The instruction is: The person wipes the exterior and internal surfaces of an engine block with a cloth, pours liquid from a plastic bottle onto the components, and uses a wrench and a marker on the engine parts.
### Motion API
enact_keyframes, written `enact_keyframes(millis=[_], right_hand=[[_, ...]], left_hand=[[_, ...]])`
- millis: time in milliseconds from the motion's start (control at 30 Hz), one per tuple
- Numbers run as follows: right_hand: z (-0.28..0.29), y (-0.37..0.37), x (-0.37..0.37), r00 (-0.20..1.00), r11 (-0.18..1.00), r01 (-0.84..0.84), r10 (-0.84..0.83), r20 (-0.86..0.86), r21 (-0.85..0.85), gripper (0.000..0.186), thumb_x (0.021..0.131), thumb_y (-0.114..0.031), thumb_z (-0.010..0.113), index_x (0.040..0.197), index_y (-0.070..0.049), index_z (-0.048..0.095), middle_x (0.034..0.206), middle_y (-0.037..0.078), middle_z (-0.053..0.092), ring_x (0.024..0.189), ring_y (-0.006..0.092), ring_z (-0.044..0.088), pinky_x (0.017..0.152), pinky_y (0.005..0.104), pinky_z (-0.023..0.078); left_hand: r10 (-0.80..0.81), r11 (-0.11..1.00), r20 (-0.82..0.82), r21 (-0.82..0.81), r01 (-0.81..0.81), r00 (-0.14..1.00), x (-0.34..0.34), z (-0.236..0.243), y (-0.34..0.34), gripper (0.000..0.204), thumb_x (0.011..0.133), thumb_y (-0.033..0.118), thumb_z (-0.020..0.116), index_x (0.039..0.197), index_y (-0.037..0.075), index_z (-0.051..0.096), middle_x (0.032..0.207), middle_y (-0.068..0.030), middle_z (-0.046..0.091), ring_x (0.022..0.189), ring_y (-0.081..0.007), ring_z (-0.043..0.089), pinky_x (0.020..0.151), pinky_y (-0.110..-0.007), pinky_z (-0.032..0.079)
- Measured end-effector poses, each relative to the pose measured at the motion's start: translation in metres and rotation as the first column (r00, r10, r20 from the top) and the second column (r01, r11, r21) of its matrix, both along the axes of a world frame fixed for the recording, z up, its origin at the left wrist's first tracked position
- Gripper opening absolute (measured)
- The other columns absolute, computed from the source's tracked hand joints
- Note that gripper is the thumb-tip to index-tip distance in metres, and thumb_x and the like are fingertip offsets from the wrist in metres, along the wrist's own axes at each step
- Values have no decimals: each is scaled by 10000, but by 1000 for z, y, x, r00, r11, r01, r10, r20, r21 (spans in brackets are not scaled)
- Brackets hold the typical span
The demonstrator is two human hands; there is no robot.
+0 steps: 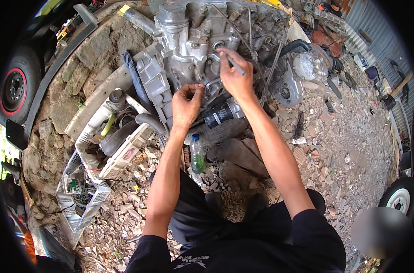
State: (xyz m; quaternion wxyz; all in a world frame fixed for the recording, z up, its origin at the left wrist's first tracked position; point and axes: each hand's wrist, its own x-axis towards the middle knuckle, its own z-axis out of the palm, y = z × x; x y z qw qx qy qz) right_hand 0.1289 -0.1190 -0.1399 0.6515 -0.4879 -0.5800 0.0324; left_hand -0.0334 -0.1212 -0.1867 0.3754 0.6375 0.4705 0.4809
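A grey metal engine (182,59) stands in front of me at the far middle. My right hand (236,77) is closed round a grey rod-shaped tool (237,68); its far end meets the hand's fingertips near a round port on the engine's side. To its left and lower, my left hand (186,105) is closed in a pinch against the engine's lower side, and whatever lies between its fingertips is too small to make out. Below the hands, a black oil filter (218,116) sticks out of the engine.
White plastic crates (107,170) with hoses and parts stand at left by a stone wall (94,49). A clear bottle (197,157) with green liquid stands below the filter. Metal housings (307,66) lie right of the engine. Broken rubble (325,177) covers the ground.
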Motion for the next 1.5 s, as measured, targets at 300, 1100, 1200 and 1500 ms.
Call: enact_keyframes(millis=[300,1100,1200,1500], right_hand=[[-21,3,4,992,997,31,-40,118,72,162,943,-107,631,1067,-39,711,962,160,743,893,244,744,741,317,570],[-12,-12,28,795,982,139,-186,577,126,180,871,-53,625,1039,-57,689,1164,135,697,852,331,700,743,392,582],[-27,-4,29,880,990,45,-104,464,136,191,869,-43,624,1050,-55,684,1162,138,697,909,329,705,754,390,584],[0,-12,23,944,994,52,-16,329,-100,150,921,-86,614,1050,-79,691,976,158,723,790,348,712,676,391,579]], left_hand=[[15,1000,17,1,-15,1000,-8,4,-3,292,925,262,695,961,-28,707,761,-65,725,679,-72,613,639,-249,485],[26,1000,-84,5,-26,996,-14,-4,4,311,947,291,682,1015,-12,704,788,-40,712,693,-63,590,636,-239,467],[26,1000,-79,5,-26,997,-14,-2,1,293,947,274,682,1018,-10,705,792,-45,715,706,-64,600,650,-241,473],[43,999,-140,2,-43,989,-14,11,-7,268,936,260,680,1004,3,713,802,-56,728,736,-73,628,675,-255,487]])
